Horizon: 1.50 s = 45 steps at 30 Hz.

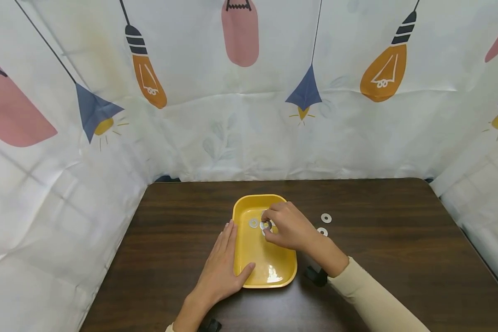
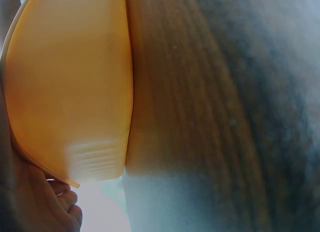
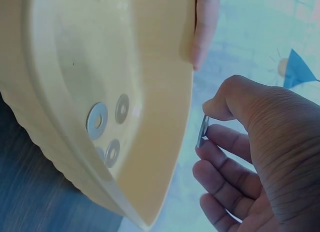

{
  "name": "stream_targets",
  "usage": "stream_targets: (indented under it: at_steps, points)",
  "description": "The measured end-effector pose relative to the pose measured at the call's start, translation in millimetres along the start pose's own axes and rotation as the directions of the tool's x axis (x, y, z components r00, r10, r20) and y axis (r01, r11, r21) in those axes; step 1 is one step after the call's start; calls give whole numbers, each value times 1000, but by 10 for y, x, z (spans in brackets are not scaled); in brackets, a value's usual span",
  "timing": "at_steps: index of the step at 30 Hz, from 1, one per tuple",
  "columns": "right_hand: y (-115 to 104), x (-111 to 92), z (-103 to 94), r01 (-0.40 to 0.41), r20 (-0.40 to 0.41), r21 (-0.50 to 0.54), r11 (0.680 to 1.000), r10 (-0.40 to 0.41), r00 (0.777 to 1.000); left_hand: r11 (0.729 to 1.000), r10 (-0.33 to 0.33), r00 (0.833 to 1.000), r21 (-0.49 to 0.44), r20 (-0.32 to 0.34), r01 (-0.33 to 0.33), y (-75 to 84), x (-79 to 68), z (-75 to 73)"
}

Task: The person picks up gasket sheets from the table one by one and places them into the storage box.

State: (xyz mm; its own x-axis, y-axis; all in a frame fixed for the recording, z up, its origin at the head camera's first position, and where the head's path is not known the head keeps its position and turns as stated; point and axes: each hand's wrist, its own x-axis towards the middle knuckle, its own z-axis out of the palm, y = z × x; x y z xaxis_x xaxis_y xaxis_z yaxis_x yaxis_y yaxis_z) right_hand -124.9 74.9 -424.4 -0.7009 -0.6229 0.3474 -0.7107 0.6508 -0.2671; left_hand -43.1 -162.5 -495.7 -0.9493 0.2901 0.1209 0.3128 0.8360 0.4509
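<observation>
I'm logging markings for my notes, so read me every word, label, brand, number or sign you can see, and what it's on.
There are none to read: the yellow plastic tray and flat metal washers show no lettering, and the white cloth carries only printed lamps and bulbs.

The yellow tray (image 1: 269,258) lies open from above at its near right corner, while the left hand (image 1: 221,271) bars its left rim and the right hand (image 1: 291,226) crosses its right.

Dk brn tbl (image 1: 170,240), ylw tray (image 1: 265,265), 2 washers (image 1: 329,216)
</observation>
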Motion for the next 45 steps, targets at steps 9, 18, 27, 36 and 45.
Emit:
stream_targets:
  at_steps: [9, 18, 27, 36, 45]
  points:
    - [-34, 61, 54, 16, -11, -4, 1000, -16, 1000, 1000, 1, 1000, -7, -6, -1, -8, -9, 1]
    - [-39, 79, 90, 24, -14, -3, 1000, -24, 1000, 1000, 10, 1000, 6, -11, -10, -4, -6, -2]
    - [-57, 75, 89, -73, 96, -25, 997, 75, 993, 1000, 12, 1000, 4, -9, -12, -3, -1, -8]
    - [-3, -25, 29, -117, 86, -26, 993, 119, 989, 1000, 7, 1000, -4, -10, -7, -13, -1, 5]
    - [103, -147, -61, -170, 68, -27, 985, 172, 983, 1000, 10, 1000, 1, -14, -10, -22, 5, 7]
